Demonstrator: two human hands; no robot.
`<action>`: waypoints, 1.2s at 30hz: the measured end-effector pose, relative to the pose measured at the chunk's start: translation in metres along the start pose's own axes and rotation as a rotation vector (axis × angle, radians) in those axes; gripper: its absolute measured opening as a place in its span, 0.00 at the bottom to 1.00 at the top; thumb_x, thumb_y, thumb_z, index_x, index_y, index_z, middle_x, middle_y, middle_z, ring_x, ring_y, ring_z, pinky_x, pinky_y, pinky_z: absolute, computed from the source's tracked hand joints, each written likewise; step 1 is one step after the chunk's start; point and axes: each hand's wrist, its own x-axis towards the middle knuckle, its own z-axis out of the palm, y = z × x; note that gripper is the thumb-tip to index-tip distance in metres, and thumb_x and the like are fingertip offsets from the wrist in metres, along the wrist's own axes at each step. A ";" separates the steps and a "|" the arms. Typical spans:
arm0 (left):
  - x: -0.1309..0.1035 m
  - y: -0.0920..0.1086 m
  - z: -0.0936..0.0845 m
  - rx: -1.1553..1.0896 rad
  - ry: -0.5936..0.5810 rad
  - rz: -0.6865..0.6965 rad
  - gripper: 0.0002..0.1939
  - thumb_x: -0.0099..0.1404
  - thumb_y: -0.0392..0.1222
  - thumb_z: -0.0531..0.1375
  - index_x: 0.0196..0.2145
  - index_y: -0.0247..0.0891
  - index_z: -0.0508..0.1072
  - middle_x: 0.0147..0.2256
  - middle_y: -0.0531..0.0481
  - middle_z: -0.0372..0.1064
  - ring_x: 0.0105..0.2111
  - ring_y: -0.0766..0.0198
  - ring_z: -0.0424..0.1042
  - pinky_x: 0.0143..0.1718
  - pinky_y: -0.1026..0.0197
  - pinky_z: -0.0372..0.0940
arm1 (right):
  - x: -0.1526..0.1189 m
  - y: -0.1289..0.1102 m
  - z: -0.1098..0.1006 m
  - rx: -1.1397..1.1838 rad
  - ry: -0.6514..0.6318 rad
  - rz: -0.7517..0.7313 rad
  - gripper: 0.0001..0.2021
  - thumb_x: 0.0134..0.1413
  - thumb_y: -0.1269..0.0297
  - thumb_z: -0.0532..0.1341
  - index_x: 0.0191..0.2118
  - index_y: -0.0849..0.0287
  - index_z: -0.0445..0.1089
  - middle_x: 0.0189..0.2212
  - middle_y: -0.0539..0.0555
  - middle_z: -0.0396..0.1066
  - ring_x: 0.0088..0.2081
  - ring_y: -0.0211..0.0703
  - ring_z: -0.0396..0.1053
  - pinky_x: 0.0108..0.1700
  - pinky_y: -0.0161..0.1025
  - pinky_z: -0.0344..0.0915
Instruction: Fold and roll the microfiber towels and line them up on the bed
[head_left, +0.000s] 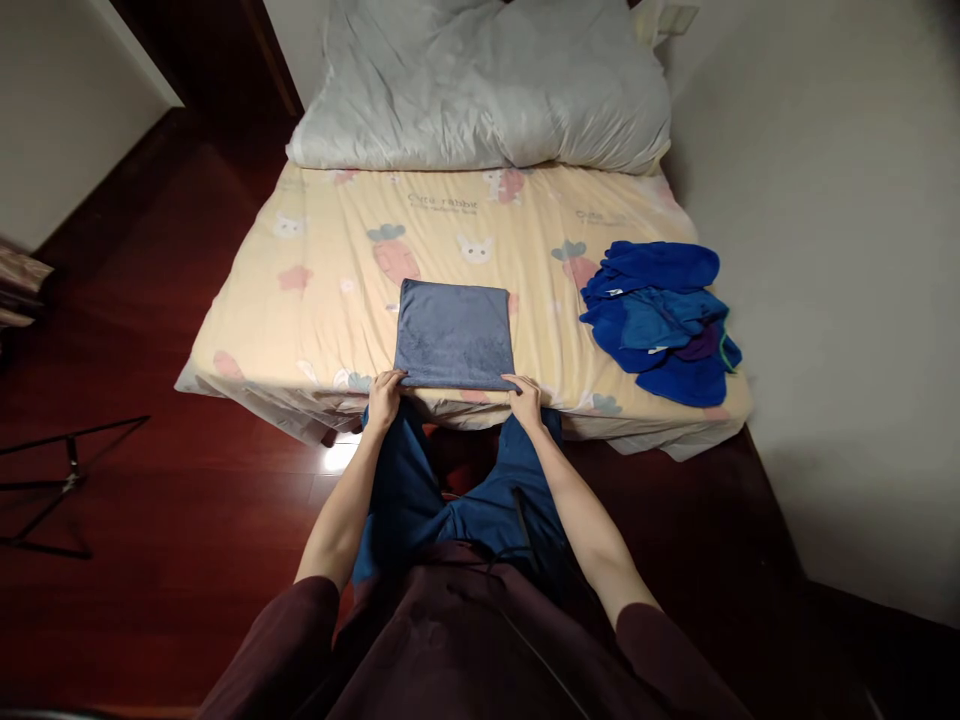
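Note:
A grey-blue cloth (454,335), folded into a rough rectangle, lies flat near the front edge of the bed. My left hand (385,396) pinches its near left corner, and my right hand (525,397) pinches the near right corner. The cloth's near edge runs fairly straight between both hands. Off to the right, a loose pile of blue clothes (660,320) with a purple piece in it rests on the bed, touched by neither hand.
The bed (255,290) has a yellow sheet with rabbit and carrot prints. A bunched pale quilt (480,90) covers its far end. Black stand legs (71,480) rest on the red-brown floor at left. A wall (825,300) borders the bed's right side.

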 end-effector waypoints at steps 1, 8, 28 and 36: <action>-0.005 0.001 -0.001 -0.022 -0.003 0.005 0.29 0.60 0.25 0.48 0.52 0.39 0.78 0.55 0.44 0.75 0.59 0.57 0.70 0.63 0.50 0.64 | -0.007 0.000 -0.002 0.027 0.024 0.020 0.27 0.47 0.79 0.51 0.48 0.58 0.81 0.47 0.56 0.81 0.51 0.48 0.77 0.58 0.48 0.71; -0.009 0.002 -0.005 -0.188 0.025 -0.074 0.25 0.60 0.30 0.49 0.50 0.35 0.77 0.51 0.43 0.78 0.54 0.58 0.74 0.59 0.54 0.68 | -0.014 0.007 0.002 0.292 0.094 0.136 0.27 0.44 0.75 0.52 0.49 0.62 0.80 0.49 0.59 0.80 0.52 0.50 0.77 0.60 0.47 0.71; 0.003 -0.008 0.013 -0.372 0.245 -0.282 0.14 0.73 0.51 0.54 0.40 0.39 0.73 0.38 0.44 0.78 0.40 0.55 0.77 0.46 0.56 0.69 | 0.005 0.003 0.005 0.409 0.177 0.343 0.25 0.55 0.37 0.60 0.24 0.54 0.63 0.21 0.49 0.65 0.27 0.42 0.66 0.34 0.38 0.67; 0.008 -0.010 0.015 -0.285 0.246 -0.305 0.15 0.75 0.50 0.53 0.45 0.41 0.75 0.40 0.43 0.78 0.41 0.55 0.77 0.44 0.57 0.68 | 0.008 -0.003 0.007 0.378 0.178 0.389 0.24 0.59 0.39 0.60 0.29 0.57 0.71 0.24 0.54 0.72 0.33 0.49 0.73 0.38 0.42 0.72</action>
